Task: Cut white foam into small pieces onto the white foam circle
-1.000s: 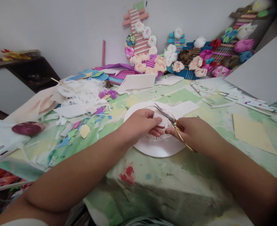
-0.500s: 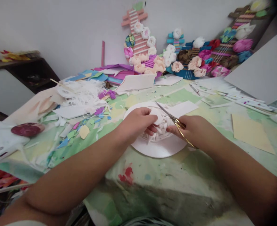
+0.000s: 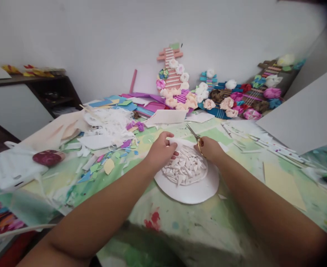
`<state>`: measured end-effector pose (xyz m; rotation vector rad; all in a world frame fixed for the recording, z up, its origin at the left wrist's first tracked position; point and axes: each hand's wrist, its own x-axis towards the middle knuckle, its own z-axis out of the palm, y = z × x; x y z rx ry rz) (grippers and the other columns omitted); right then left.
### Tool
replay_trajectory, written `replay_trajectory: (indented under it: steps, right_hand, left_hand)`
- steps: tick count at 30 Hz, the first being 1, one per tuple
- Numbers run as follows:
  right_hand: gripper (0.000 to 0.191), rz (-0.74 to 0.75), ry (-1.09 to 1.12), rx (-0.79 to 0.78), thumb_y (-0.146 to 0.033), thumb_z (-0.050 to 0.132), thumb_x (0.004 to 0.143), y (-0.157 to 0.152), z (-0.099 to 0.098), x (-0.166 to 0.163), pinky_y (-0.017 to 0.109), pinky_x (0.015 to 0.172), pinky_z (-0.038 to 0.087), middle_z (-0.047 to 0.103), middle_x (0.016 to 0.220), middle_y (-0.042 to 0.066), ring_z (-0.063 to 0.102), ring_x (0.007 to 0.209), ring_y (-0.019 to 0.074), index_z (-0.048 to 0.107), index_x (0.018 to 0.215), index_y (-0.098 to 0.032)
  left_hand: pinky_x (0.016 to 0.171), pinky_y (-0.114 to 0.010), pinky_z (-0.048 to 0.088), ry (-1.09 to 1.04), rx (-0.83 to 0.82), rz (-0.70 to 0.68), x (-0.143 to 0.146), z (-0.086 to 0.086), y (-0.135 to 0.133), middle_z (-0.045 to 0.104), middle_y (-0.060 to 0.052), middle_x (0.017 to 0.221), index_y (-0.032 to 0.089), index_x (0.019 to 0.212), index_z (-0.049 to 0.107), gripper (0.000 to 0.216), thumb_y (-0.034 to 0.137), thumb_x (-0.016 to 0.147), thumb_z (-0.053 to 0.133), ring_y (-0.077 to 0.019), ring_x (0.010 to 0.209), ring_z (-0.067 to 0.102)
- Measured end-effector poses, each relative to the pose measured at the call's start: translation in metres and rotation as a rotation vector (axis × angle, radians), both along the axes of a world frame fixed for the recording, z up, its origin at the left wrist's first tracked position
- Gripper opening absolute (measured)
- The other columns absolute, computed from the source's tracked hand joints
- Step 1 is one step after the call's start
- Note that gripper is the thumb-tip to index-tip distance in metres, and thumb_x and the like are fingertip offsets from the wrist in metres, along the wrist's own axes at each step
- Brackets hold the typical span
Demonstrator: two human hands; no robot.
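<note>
A white paper plate [image 3: 192, 191] lies on the paint-stained table and holds a heap of small white paper pieces [image 3: 185, 167]. At the plate's far rim my left hand [image 3: 161, 150] pinches a white paper piece [image 3: 176, 142]. My right hand [image 3: 210, 148] is closed on gold-handled scissors [image 3: 194, 135], whose blades point up and left, away from me, close to the paper in my left hand.
Colourful paper scraps and a tangle of white strips [image 3: 107, 124] lie to the left. A dark red stone-like object [image 3: 48, 157] rests on a white tray. Paper flower crafts [image 3: 208, 96] lean at the wall. White sticks [image 3: 274, 148] and a yellow sheet [image 3: 283, 181] lie to the right.
The view has tilted up and both hands have moved to the plate's far rim. The heap of white cut pieces now shows uncovered in the plate.
</note>
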<state>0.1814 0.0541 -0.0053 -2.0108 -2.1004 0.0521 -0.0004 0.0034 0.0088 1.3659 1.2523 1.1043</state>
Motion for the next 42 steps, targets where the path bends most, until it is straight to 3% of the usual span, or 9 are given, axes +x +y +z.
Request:
replay_trajectory:
  steps: [5,13,18,22,24,28,33,38,42]
  right_hand:
    - [0.011,0.03,0.007,-0.01,-0.028,0.047,0.063,0.007,0.002,-0.003,0.022,0.047,0.028,0.054,0.063,0.006,0.048,0.059,0.0142,0.047,0.062,-0.017]
    - [0.016,0.079,0.086,-0.043,-0.035,0.046,0.064,-0.033,0.009,0.0,0.02,0.045,0.029,0.053,0.061,0.0,0.044,0.051,0.0093,0.044,0.062,-0.018]
    - [0.024,0.011,0.139,0.004,-0.042,0.04,0.068,-0.051,0.009,0.004,0.02,0.044,0.029,0.052,0.063,0.0,0.044,0.05,0.0096,0.042,0.065,-0.019]
    - [0.034,-0.033,0.206,0.007,-0.052,0.04,0.066,-0.066,0.018,0.014,0.022,0.044,0.03,0.049,0.056,-0.001,0.043,0.048,0.0107,0.045,0.063,-0.019]
    - [0.037,-0.03,0.265,-0.027,-0.055,0.04,0.064,-0.07,0.02,0.018,0.022,0.044,0.031,0.048,0.054,-0.001,0.043,0.048,0.0107,0.047,0.062,-0.019]
    - [0.037,-0.09,0.406,-0.024,-0.053,0.041,0.065,-0.07,0.01,0.028,0.023,0.044,0.031,0.049,0.054,-0.001,0.043,0.047,0.0104,0.049,0.064,-0.018]
    - [0.038,-0.091,0.465,0.03,-0.053,0.037,0.066,-0.07,-0.001,0.03,0.023,0.045,0.031,0.051,0.06,0.0,0.044,0.05,0.0113,0.049,0.068,-0.017]
    - [0.039,0.06,0.259,-0.033,-0.056,0.036,0.066,-0.086,0.011,0.01,0.021,0.045,0.029,0.05,0.057,-0.001,0.043,0.052,0.0114,0.046,0.062,-0.019]
    - [0.042,0.094,0.097,-0.029,-0.059,0.034,0.066,-0.094,0.014,-0.001,0.021,0.043,0.023,0.047,0.052,-0.001,0.039,0.047,0.0103,0.041,0.054,-0.019]
  left_hand:
    - [0.045,-0.017,0.043,0.056,-0.021,-0.022,-0.003,0.001,0.002,0.054,-0.002,0.074,0.019,0.087,0.04,0.018,0.021,0.07,0.043,-0.0094,0.057,0.056]
    - [0.048,-0.018,0.043,0.042,0.003,-0.094,-0.004,0.002,-0.001,0.05,-0.002,0.076,0.021,0.094,0.044,0.025,0.024,0.069,0.044,-0.0075,0.054,0.054]
    - [0.046,-0.017,0.04,0.126,0.08,-0.102,-0.007,-0.003,0.001,0.049,0.0,0.076,0.026,0.1,0.047,0.03,0.03,0.07,0.042,-0.005,0.049,0.047]
    - [0.05,-0.019,0.04,0.156,0.104,-0.102,-0.007,-0.007,0.001,0.052,-0.002,0.082,0.025,0.108,0.042,0.042,0.031,0.066,0.047,-0.0075,0.057,0.049]
    - [0.053,-0.019,0.041,0.167,0.098,-0.106,-0.006,-0.007,0.001,0.054,-0.004,0.084,0.021,0.101,0.046,0.038,0.03,0.064,0.049,-0.0092,0.062,0.051]
    - [0.055,-0.021,0.041,0.182,0.114,-0.141,-0.005,-0.007,0.0,0.057,-0.002,0.083,0.02,0.085,0.054,0.024,0.031,0.065,0.047,-0.0107,0.066,0.051]
    - [0.054,-0.02,0.041,0.157,0.139,-0.135,-0.004,-0.006,-0.001,0.057,-0.002,0.081,0.021,0.09,0.054,0.029,0.035,0.066,0.046,-0.0104,0.067,0.051]
    - [0.054,-0.02,0.041,0.15,0.131,-0.158,0.0,-0.001,-0.007,0.056,-0.001,0.072,0.018,0.085,0.055,0.026,0.034,0.067,0.047,-0.009,0.06,0.051]
    - [0.053,-0.02,0.041,0.158,0.166,-0.185,0.002,0.0,-0.01,0.054,0.0,0.068,0.017,0.077,0.054,0.021,0.034,0.067,0.048,-0.0087,0.057,0.053]
